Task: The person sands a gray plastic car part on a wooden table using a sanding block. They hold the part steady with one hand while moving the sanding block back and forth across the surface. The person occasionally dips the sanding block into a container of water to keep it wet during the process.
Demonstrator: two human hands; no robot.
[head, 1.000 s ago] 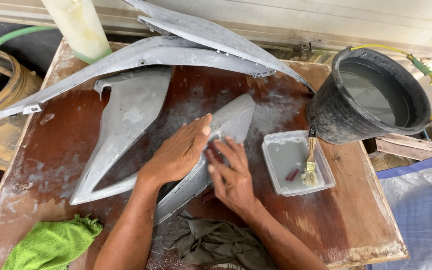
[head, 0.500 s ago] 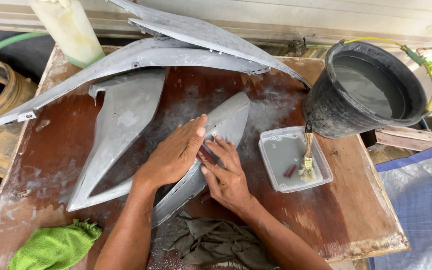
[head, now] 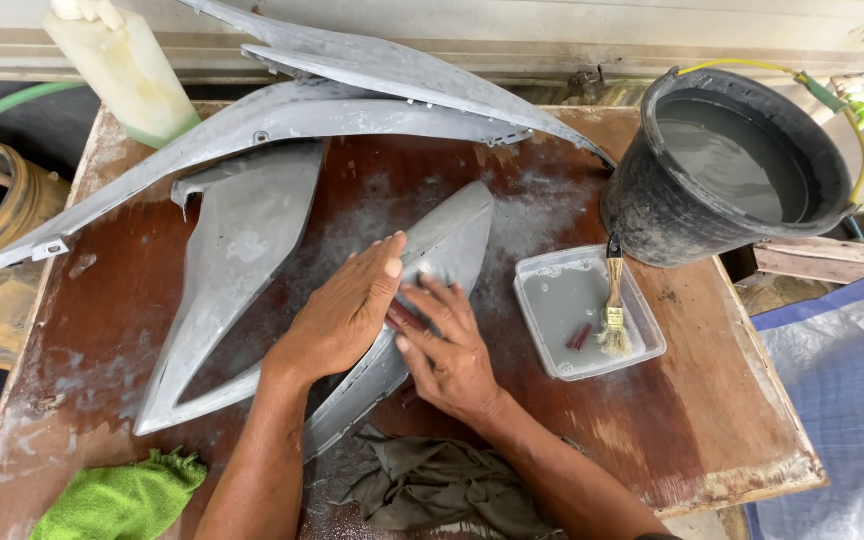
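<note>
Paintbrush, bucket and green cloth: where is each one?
Paintbrush (head: 613,305), head view, on its wooden handle.
Bucket (head: 652,215), head view, on its black outer wall.
Green cloth (head: 117,498), head view, on the middle of its folds.

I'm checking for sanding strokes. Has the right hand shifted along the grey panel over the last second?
Cannot tell: the right hand lies at much the same spot on the grey panel, beside the left hand; the camera itself shifted.
</note>
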